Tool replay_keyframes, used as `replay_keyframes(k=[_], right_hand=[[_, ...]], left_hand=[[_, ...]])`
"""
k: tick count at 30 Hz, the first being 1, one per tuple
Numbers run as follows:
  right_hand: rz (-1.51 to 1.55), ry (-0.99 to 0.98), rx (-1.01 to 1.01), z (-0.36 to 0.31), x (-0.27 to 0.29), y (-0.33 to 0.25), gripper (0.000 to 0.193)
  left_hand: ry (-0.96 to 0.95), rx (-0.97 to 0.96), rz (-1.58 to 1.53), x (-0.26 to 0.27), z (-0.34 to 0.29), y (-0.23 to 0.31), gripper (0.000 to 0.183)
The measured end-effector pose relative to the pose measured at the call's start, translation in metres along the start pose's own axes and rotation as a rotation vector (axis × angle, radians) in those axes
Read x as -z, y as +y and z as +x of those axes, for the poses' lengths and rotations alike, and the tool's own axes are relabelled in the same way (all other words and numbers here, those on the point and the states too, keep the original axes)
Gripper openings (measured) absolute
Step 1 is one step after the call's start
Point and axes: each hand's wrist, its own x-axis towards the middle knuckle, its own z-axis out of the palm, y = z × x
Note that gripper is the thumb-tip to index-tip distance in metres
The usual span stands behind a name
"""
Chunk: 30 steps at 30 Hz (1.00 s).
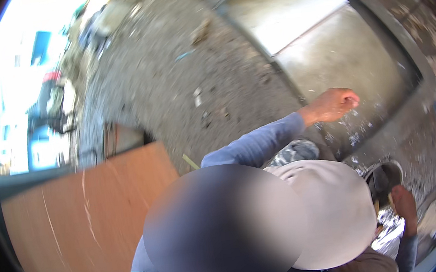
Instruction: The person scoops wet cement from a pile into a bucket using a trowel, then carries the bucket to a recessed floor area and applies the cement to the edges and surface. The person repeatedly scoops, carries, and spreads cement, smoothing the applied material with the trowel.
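Note:
Neither my left hand nor my right hand shows in the head view. Close below me is another person in a pale cap (331, 211) and a dark top with teal trim. That person's one arm, in a blue-grey sleeve (261, 142), reaches out, and its hand (333, 105) is curled above a metal-coloured sheet (344, 62); whether it holds anything cannot be made out. The person's other hand (403, 203) is down beside a round, dark-mouthed container (386, 177). Motion blur hides its fingers.
A reddish-brown board (93, 220) stands at the lower left, beside a small box-like thing (123, 137). Rough grey ground (168, 77) with scraps runs across the middle. A raised rim (425, 66) borders the sheet. Shiny debris (391, 237) lies at the lower right.

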Motion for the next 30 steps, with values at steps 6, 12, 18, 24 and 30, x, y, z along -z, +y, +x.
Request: replay_keyframes(k=[6,12,18,24,30], right_hand=[[-0.161,-0.258,0.143,0.07,0.078,-0.148,0.032],[-0.169,0.004,0.391,0.156,0.096,-0.212,0.035],[0.193,-0.266,0.141,0.164,0.054,-0.238,0.035],[0.364,-0.382,-0.007,0.141,0.012,-0.195,0.031],[0.246,-0.342,-0.079,0.124,0.008,-0.147,0.032]], left_hand=[[0.541,0.017,-0.224,0.113,-0.105,-0.053,0.03],[1.798,-0.019,-0.749,0.334,-0.42,-0.174,0.056],[2.192,0.333,-0.814,0.437,-0.63,-0.178,0.054],[2.02,0.561,-0.655,0.475,-0.636,-0.165,0.047],[1.923,0.524,-0.623,0.501,-0.606,-0.165,0.041]])
